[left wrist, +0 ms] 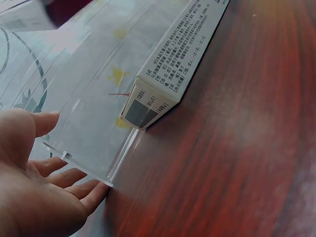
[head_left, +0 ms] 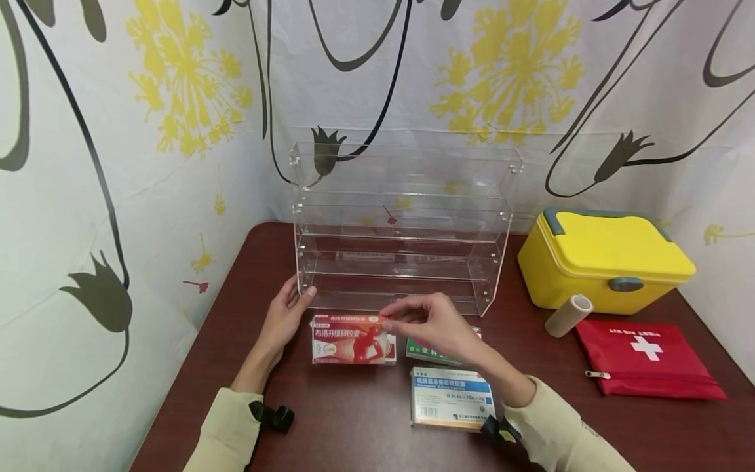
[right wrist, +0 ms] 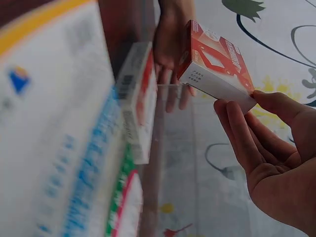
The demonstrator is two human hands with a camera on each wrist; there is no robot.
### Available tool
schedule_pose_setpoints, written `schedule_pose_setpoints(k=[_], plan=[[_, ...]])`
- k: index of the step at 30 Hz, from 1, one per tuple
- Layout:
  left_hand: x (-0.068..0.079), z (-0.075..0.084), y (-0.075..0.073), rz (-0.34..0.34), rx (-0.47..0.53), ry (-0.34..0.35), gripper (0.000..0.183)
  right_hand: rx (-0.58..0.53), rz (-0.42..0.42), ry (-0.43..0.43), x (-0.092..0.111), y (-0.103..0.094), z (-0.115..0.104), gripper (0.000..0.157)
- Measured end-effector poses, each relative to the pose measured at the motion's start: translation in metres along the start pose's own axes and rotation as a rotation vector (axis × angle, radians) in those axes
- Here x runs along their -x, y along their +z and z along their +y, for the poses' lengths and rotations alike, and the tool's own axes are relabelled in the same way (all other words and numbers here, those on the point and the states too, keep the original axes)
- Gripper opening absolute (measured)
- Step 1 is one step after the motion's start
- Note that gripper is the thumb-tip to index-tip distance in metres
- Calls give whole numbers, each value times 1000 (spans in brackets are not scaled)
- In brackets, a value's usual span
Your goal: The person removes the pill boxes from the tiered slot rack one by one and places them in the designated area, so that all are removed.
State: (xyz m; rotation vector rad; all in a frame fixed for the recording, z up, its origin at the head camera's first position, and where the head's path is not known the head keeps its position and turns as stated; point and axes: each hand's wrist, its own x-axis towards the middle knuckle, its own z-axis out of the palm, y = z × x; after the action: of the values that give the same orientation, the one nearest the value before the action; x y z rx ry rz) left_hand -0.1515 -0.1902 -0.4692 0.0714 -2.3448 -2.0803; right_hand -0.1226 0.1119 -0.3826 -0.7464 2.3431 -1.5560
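My right hand pinches a red-and-white medicine box by its right end, between thumb and fingertips. In the right wrist view this box is held up off the table. Below it lies another white-and-red medicine box, mostly hidden in the head view. At the lower left corner of a clear acrylic tiered shelf, my left hand rests on the side panel. Its fingers extend fairly straight behind the panel, with the thumb on the other side.
A green medicine box and a white-and-blue one lie near my right forearm. Farther right are a yellow lidded case, a cardboard tube and a red first aid pouch. A patterned cloth hangs behind the shelf.
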Motion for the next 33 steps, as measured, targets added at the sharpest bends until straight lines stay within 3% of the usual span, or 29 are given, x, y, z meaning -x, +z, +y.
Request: schedule_pose_setpoints(k=[8, 16, 27, 33], plan=[[1, 4, 0, -11, 17, -12, 66, -25, -47, 61, 21, 18, 24, 16], [15, 32, 3, -22, 5, -8, 63, -11, -81, 112, 32, 25, 34, 18], [17, 34, 2, -20, 1, -6, 64, 30, -168, 88, 33, 30, 37, 12], [16, 33, 3, -16, 1, -11, 65, 164, -195, 52, 31, 31, 31, 12]])
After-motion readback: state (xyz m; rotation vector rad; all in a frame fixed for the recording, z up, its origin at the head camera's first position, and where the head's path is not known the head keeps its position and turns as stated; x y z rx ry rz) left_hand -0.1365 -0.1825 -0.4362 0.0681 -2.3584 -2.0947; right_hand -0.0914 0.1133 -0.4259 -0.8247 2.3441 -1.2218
